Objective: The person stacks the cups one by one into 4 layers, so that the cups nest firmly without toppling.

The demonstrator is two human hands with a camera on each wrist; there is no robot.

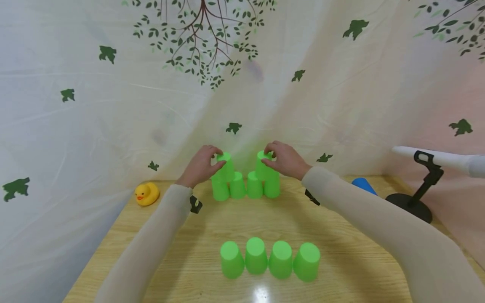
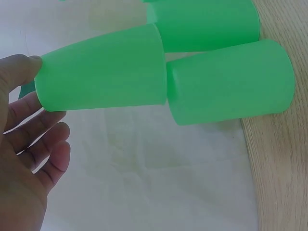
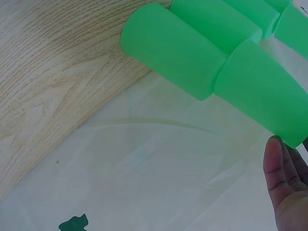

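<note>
At the back of the table, several green cups stand upside down in a row, the base cups [image 1: 238, 187]. My left hand [image 1: 200, 167] pinches the closed end of a green cup [image 2: 101, 72] that sits on top of the left base cups. On the other side my right hand [image 1: 289, 160] holds a second upper cup [image 3: 262, 91] by its closed end, the thumb partly hidden in the right wrist view. In the left wrist view, the upper cup's rim meets the end of a base cup [image 2: 231, 82]. A gap separates the two upper cups.
Nearer the front, several more green cups [image 1: 256, 256] stand upside down in a row. A yellow rubber duck [image 1: 147, 194] sits at the back left. To the right are a blue object [image 1: 364, 185] and a black stand [image 1: 410, 207] with a white arm. A patterned cloth [image 1: 265, 105] hangs behind.
</note>
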